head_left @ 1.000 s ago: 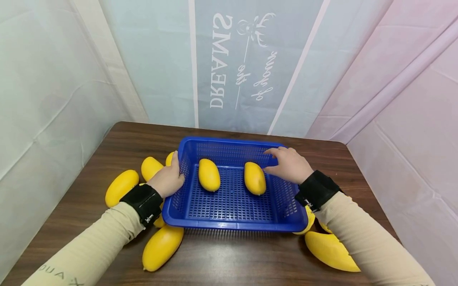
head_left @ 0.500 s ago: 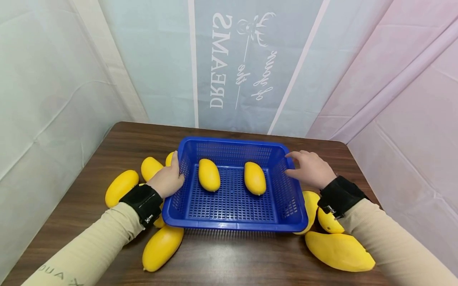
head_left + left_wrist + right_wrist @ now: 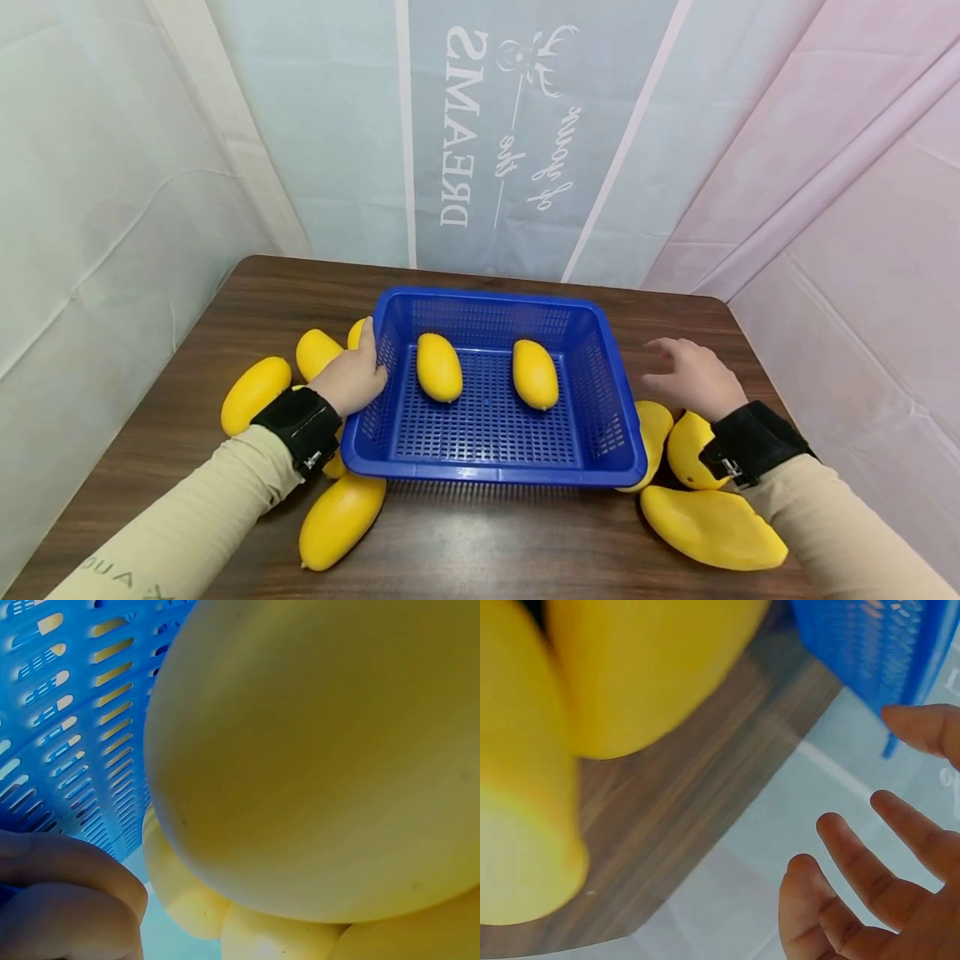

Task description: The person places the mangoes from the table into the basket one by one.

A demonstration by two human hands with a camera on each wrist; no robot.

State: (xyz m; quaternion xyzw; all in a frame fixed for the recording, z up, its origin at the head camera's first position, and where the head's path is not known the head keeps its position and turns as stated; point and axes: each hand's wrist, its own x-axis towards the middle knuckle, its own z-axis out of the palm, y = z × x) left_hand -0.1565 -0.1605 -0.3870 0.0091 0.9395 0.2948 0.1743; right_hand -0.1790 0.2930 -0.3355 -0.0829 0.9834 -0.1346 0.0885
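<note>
Evidently, the left hand (image 3: 349,380) grips the basket (image 3: 495,476) at frame centre by its left side; the right hand (image 3: 697,377), at centre right, is loosely spread and holds nothing; mangoes (image 3: 712,529) at lower right seem firm, perhaps slippery, best held round the middle.

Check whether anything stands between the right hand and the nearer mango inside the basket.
Yes: the blue basket's right wall stands between the right hand, which is outside the basket, and the nearer mango inside. Over the top of that wall, nothing visible is in the way.
</note>
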